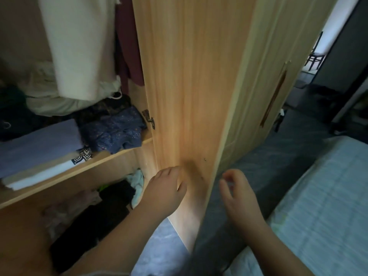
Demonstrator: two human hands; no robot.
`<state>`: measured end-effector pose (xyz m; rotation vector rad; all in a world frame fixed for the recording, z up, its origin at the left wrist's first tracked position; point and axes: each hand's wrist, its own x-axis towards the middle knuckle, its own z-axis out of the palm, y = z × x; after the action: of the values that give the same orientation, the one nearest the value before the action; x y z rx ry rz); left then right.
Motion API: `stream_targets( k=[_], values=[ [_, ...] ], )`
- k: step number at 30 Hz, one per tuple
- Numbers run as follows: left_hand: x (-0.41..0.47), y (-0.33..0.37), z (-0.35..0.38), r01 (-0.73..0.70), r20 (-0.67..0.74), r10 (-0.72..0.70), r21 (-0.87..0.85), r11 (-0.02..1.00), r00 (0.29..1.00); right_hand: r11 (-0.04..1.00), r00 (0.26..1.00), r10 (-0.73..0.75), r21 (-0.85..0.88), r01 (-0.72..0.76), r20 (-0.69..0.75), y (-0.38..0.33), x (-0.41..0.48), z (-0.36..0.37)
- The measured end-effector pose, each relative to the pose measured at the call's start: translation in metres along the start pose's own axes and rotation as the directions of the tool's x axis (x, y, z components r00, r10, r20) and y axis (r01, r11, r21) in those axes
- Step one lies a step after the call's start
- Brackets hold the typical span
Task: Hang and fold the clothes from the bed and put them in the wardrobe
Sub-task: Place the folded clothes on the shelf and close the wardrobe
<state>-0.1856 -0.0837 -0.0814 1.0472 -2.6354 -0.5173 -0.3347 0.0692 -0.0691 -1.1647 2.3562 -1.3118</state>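
- The wardrobe door point(191, 86) stands swung open, its long axis upright. Its free edge comes towards the person and runs down between the two hands.
- The left hand point(165, 188) is on the inner-face side, low on the panel. Its fingers are loosely bent and rest against the wood, gripping nothing.
- The right hand point(239, 194) hangs in the air just past the free edge, on the outer side. Its fingers are slack, slightly curled and empty.
- Folded clothes lie on the wardrobe shelf point(127, 151), left of the door: a lilac stack point(39, 144) and a dark blue patterned piece point(115, 132).
- The bed point(322, 196) lies to the right, nearer the right hand. No garment shows on its visible corner.
- Pushing the door shut would probably fall to the left hand.
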Motion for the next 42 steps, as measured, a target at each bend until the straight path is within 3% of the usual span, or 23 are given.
stream_targets(
  k=[5, 9, 14, 17, 23, 27, 30, 35, 39, 42],
  values=[
    [-0.009, -0.003, -0.014, 0.071, -0.012, -0.071, 0.009, 0.997, 0.997, 0.986, 0.992, -0.071, 0.154, 0.055, 0.106, -0.019, 0.033, -0.002],
    [-0.025, -0.021, -0.027, 0.167, -0.062, -0.168, -0.013, 0.986, 0.984, 0.975, 0.999, -0.033, 0.219, 0.026, 0.030, -0.032, 0.027, 0.014],
    [-0.050, -0.056, -0.039, 0.249, -0.101, -0.247, 0.002, 0.969, 0.964, 0.978, 0.996, -0.055, 0.203, 0.040, 0.071, -0.053, 0.002, 0.034],
    [-0.063, -0.081, -0.051, 0.296, -0.128, -0.293, 0.000, 0.955, 0.947, 0.974, 0.984, -0.155, 0.181, 0.138, 0.084, -0.068, -0.014, 0.064],
    [-0.089, -0.141, -0.081, 0.395, -0.198, -0.397, -0.050, 0.917, 0.896, 0.902, 0.909, -0.407, 0.194, 0.386, 0.086, -0.106, -0.018, 0.154],
    [-0.104, -0.201, -0.104, 0.463, -0.193, -0.470, -0.083, 0.882, 0.861, 0.866, 0.815, -0.498, 0.219, 0.449, 0.298, -0.151, -0.014, 0.215],
    [-0.106, -0.249, -0.128, 0.507, -0.189, -0.520, -0.116, 0.854, 0.833, 0.826, 0.735, -0.559, 0.184, 0.533, 0.383, -0.182, -0.005, 0.264],
    [-0.096, -0.315, -0.168, 0.508, -0.258, -0.534, -0.165, 0.846, 0.805, 0.821, 0.739, -0.529, 0.031, 0.570, 0.417, -0.231, 0.017, 0.332],
    [-0.080, -0.352, -0.185, 0.493, -0.285, -0.515, -0.150, 0.857, 0.809, 0.730, 0.718, -0.622, -0.099, 0.676, 0.312, -0.257, 0.031, 0.372],
    [-0.073, -0.368, -0.189, 0.508, -0.278, -0.527, -0.143, 0.849, 0.803, 0.742, 0.748, -0.605, -0.149, 0.654, 0.272, -0.267, 0.044, 0.387]
  ],
)
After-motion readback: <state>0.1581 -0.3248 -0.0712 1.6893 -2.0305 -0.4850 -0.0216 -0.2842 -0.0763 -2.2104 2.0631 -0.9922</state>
